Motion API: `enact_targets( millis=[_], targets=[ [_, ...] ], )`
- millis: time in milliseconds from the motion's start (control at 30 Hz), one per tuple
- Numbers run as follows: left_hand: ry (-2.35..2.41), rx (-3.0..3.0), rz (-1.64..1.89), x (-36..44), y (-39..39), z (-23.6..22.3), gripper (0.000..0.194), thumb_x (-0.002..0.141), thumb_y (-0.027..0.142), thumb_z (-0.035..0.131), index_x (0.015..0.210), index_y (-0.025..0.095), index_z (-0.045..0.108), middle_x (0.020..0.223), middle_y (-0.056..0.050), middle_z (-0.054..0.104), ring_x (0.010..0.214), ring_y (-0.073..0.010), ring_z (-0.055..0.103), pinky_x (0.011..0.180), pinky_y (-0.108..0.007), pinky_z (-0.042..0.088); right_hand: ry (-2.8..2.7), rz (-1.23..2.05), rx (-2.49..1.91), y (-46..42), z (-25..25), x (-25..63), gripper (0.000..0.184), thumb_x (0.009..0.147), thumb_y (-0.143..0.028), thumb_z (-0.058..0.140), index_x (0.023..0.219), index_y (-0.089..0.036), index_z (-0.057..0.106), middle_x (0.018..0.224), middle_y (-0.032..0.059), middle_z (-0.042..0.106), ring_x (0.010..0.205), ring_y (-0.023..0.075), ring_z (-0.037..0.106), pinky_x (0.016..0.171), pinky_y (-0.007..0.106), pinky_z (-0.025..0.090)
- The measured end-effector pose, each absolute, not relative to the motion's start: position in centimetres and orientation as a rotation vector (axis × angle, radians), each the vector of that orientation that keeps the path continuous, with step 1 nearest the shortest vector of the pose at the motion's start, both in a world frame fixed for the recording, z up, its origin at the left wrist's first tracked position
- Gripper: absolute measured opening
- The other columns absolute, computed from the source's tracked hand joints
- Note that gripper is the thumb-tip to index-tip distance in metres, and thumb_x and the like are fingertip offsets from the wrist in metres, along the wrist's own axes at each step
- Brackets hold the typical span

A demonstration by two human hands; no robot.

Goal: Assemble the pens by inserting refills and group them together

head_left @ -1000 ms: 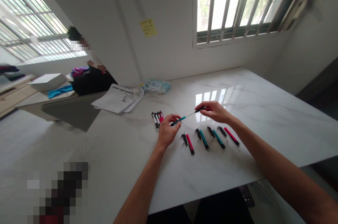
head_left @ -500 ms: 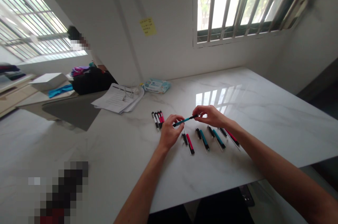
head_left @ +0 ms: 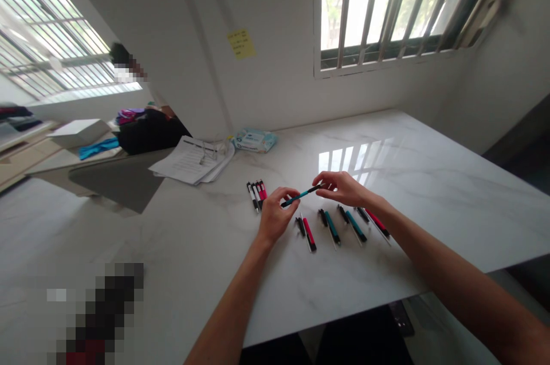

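A blue and black pen (head_left: pixel 303 194) is held slantwise above the table between my two hands. My left hand (head_left: pixel 279 210) is closed on its lower left end, and my right hand (head_left: pixel 339 188) pinches the black upper end. Below lie pens in parts: a red barrel (head_left: pixel 308 230) with a black piece and a thin white refill, a blue barrel (head_left: pixel 331 225), another blue barrel (head_left: pixel 356 225), and a red barrel (head_left: pixel 378 223) partly behind my right forearm. Just left of my left hand are several whole pens (head_left: pixel 254 193) in a row, partly covered by the hand.
Printed papers (head_left: pixel 191 159) with glasses on top and a wipes pack (head_left: pixel 254 140) lie along the wall. A yellow note (head_left: pixel 241 44) is stuck on the wall. The marble-patterned table (head_left: pixel 275 296) has its front edge near my lap. A person is at the far left.
Almost nothing differs. My right hand has shifted very slightly at the pen's black end; the parts on the table lie as before.
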State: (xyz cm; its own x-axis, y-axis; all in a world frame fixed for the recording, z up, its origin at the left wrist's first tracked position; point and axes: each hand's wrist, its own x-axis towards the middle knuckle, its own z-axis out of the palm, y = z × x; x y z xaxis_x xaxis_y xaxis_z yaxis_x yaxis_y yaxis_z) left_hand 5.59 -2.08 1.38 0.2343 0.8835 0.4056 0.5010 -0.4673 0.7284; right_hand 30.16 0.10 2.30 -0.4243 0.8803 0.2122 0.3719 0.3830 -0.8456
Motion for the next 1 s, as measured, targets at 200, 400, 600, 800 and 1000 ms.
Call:
enact_targets(
  millis=[200,400,600,800,1000],
  targets=[
    [1.274,2.037,1.147,5.4,-2.1,1.2,0.010,0.085,0.018,0.067,0.091,0.023,0.073,0.092,-0.002,0.073,0.083,-0.0175,0.064,0.081,-0.031,0.052,-2.010,0.941,-1.173,0.1,2.1,30.2,0.031,0.094,-0.047,0.060,0.088,-0.020,0.074,0.075,0.0033,0.074,0.064,0.0153,0.064,0.061,0.028,0.049],
    [1.270,2.010,1.144,5.3,-2.7,0.9,0.009,0.083,0.018,0.070,0.090,0.022,0.074,0.093,-0.003,0.073,0.083,-0.0176,0.064,0.081,-0.032,0.052,-1.958,1.040,-1.092,-0.1,1.5,30.3,0.037,0.089,-0.054,0.066,0.104,-0.020,0.073,0.080,0.0047,0.074,0.069,0.0183,0.066,0.062,0.030,0.049],
    [1.239,1.978,1.122,5.4,-2.9,0.6,0.010,0.082,0.017,0.072,0.091,0.021,0.075,0.092,-0.003,0.073,0.080,-0.0166,0.063,0.080,-0.031,0.052,-2.029,1.014,-1.189,-0.2,1.4,30.4,0.040,0.092,-0.058,0.060,0.097,-0.020,0.072,0.076,0.0049,0.072,0.064,0.0175,0.062,0.059,0.030,0.046],
    [1.232,1.971,1.135,5.5,-3.0,0.4,0.010,0.081,0.017,0.073,0.090,0.022,0.075,0.091,-0.003,0.074,0.081,-0.0173,0.064,0.081,-0.032,0.052,-2.051,0.954,-1.216,-0.3,1.2,30.4,0.044,0.093,-0.062,0.057,0.090,-0.021,0.072,0.073,0.0053,0.071,0.063,0.0186,0.062,0.062,0.032,0.048],
    [1.219,1.960,1.135,5.5,-3.0,0.3,0.010,0.082,0.019,0.073,0.091,0.022,0.075,0.092,-0.003,0.075,0.080,-0.0173,0.064,0.080,-0.032,0.051,-2.064,0.905,-1.195,-0.3,1.3,30.4,0.041,0.090,-0.061,0.061,0.089,-0.022,0.073,0.083,0.0077,0.075,0.073,0.0222,0.066,0.065,0.035,0.050]
  ],
)
